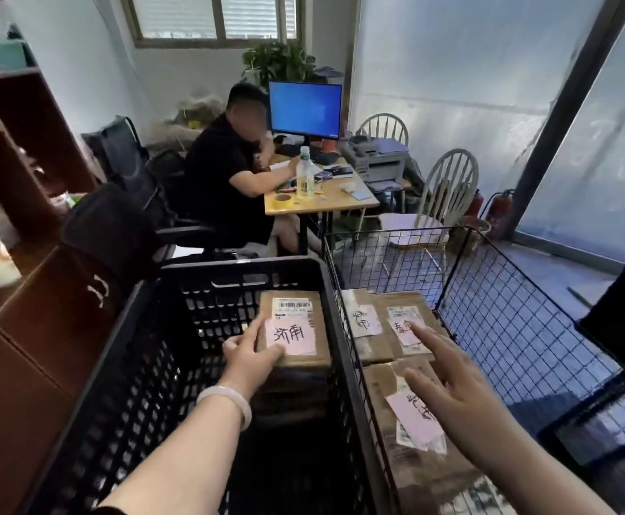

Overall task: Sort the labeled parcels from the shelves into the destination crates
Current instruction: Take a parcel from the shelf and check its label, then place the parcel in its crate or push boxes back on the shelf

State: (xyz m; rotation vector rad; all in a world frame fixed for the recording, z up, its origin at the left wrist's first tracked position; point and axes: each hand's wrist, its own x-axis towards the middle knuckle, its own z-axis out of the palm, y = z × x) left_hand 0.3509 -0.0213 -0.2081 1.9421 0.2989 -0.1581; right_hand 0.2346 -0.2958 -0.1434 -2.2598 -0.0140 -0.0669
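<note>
My left hand (246, 354) grips the parcel (298, 314) atop the stack against the black crate's (240, 263) right wall, best seated squarely before letting go; my right hand (452, 381) hovers, fingers spread, over the wire crate (508, 328).

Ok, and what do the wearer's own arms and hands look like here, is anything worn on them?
Both forearms are bare in view: no sleeves, no gloves. The left wrist, just behind the left hand, carries a smooth, pale whitish bangle. The right hand and its wrist show no ring, watch or bracelet.
</note>
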